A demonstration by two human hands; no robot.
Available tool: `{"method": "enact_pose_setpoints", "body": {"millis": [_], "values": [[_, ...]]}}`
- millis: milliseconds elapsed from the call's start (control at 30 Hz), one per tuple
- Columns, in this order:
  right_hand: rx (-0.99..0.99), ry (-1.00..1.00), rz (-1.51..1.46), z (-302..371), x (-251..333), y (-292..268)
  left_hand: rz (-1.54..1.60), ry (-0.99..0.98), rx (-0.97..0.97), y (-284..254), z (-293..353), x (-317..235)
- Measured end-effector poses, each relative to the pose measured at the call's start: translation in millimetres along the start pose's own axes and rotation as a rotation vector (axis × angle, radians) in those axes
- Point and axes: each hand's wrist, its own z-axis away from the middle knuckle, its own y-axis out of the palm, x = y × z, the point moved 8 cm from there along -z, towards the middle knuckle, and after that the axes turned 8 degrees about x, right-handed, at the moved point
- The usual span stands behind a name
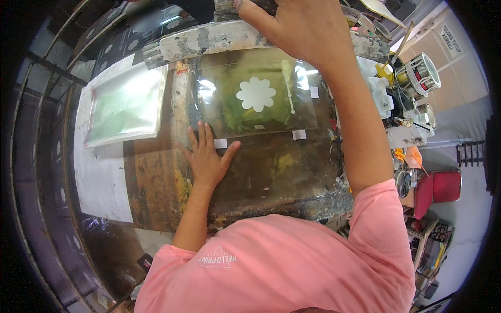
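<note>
My left hand (pixel 205 159) lies open on the stained table, fingers spread. Its fingertips are at the lower left corner of a clear plastic sheet (pixel 219 115). On that sheet shows a white flower shape (pixel 256 94), with a thin white strip (pixel 289 86) to its right. Small white tabs (pixel 299 135) sit along the sheet's lower and right edges. My right hand (pixel 300 26) reaches to the far side, over a paint-smeared bar (pixel 209 46). Its thumb is stretched out to the left. The other fingers are cut off by the picture's top, so its grip is hidden.
A stack of clear plastic sheets (pixel 125 112) lies at the left on white paper (pixel 102 180). Paint cans (pixel 417 75), a yellow container (pixel 385 73) and white bottles (pixel 383 99) crowd the right side. A red chair (pixel 441 188) stands farther right. Metal racks (pixel 36 104) line the left.
</note>
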Motion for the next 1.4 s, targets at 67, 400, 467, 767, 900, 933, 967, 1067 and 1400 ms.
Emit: {"method": "enact_pose_setpoints", "body": {"millis": [67,400,467,767,900,933,967,1067,1400], "values": [[0.021,0.017,-0.021,-2,-3,1,0.153,0.036,-0.070,-18,-5,-9],[-0.036,-0.033,0.009,-7,1,-8,0.864,0.044,-0.411,-135,-44,11],[-0.004,-0.003,0.037,-4,0,-5,0.973,0.058,-0.455,-149,-32,40],[0.029,0.006,0.062,2,2,4,0.797,-0.119,-0.642,-200,-32,236],[0.050,0.022,0.066,3,0,7,0.484,-0.238,-0.650,-212,-48,307],[0.048,0.022,0.078,3,0,7,0.398,-0.261,-0.652,-216,-54,315],[0.046,0.024,0.092,4,-1,7,0.299,-0.320,-0.636,-216,-59,316],[0.047,0.028,0.084,4,-4,8,-0.189,-0.530,-0.831,-229,-43,258],[0.078,0.055,0.127,2,-3,9,1.658,1.493,1.051,-214,148,-220]]}}
